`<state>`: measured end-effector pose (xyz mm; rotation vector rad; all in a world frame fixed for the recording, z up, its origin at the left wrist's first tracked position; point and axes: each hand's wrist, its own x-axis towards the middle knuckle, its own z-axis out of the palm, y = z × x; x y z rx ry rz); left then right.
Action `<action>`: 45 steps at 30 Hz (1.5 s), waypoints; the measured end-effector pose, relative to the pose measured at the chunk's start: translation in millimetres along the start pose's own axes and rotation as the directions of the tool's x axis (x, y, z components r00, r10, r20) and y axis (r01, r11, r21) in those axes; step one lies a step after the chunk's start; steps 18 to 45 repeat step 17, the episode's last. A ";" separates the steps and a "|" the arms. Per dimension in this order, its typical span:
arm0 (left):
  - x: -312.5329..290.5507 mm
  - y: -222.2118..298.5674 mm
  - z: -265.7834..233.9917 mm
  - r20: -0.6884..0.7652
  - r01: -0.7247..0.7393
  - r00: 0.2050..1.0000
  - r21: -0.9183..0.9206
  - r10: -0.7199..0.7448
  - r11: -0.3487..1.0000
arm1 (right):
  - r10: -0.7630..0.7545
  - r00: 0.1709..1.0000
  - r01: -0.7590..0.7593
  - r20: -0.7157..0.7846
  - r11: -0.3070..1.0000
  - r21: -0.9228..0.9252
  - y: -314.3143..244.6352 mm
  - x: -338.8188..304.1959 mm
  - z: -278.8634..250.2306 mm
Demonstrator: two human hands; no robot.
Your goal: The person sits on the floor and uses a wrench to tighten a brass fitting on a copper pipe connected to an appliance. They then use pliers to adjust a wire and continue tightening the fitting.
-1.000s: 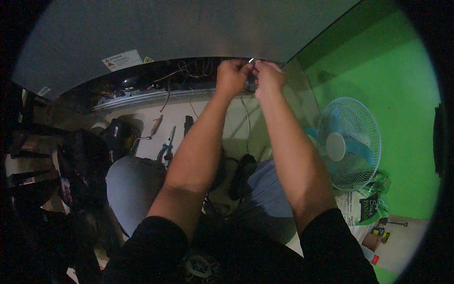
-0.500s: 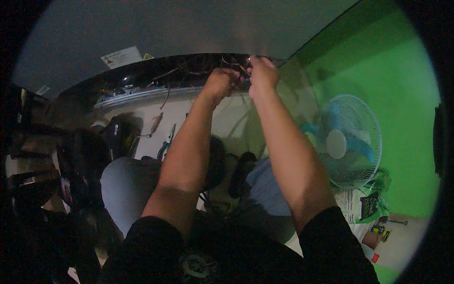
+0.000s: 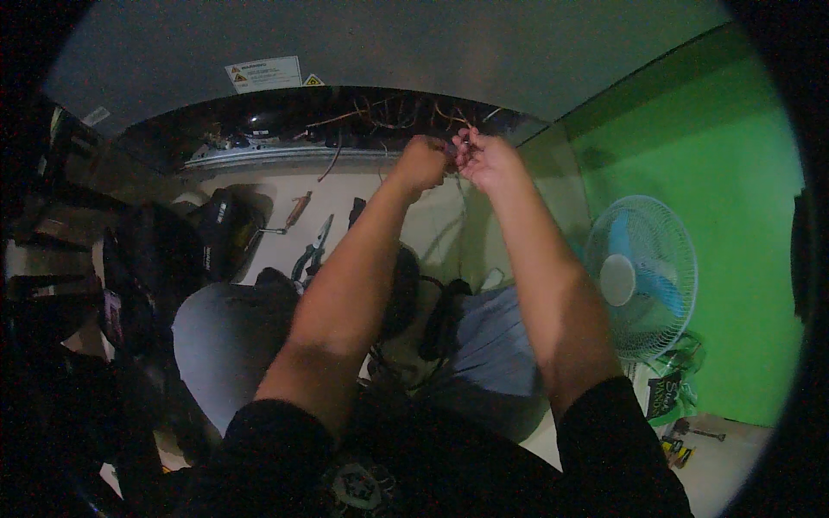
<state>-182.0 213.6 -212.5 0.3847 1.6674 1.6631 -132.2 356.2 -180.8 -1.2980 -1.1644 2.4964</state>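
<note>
Both my hands meet at the right part of a dark opening (image 3: 285,116) low in a grey appliance panel (image 3: 432,43). My left hand (image 3: 423,166) is closed, its fingertips turned toward the right hand; what it holds is too small and dim to name. My right hand (image 3: 490,162) is turned with its palm partly up, thumb and fingers pinched together. A thin copper-coloured line (image 3: 449,115) runs down to its fingertips; I cannot tell whether it is a wire or a tube. Inside the opening, more thin lines loop behind the hands, and a rounded black compressor (image 3: 263,121) sits further left.
Below the opening runs a metal base rail (image 3: 285,155). On the pale floor lie pliers (image 3: 313,250) and a tool with a brownish handle (image 3: 298,209). Dark bags (image 3: 226,229) crowd the left. A fan (image 3: 643,276) stands right, by a green wall (image 3: 725,216), with a green package (image 3: 678,384) below.
My right hand has come down from the opening and turned its palm more upward. The fingers of both hands are now closer together. The whole view has shifted slightly.
</note>
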 end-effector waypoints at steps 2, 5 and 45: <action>-10.7 -2.3 -3.2 0.032 0.000 1.000 0.022 -0.001 1.000 | 0.051 0.998 -0.052 0.032 0.997 0.053 0.2 -4.4 -4.5; -36.0 -0.5 -13.1 0.095 0.021 0.995 0.001 -0.021 1.000 | 0.111 0.992 -0.116 0.053 0.990 0.086 2.0 -14.8 -5.0; -179.6 39.2 -9.9 0.155 -0.455 0.890 0.243 0.429 0.857 | 0.115 0.945 -0.150 0.307 0.984 0.095 24.5 -123.1 -16.8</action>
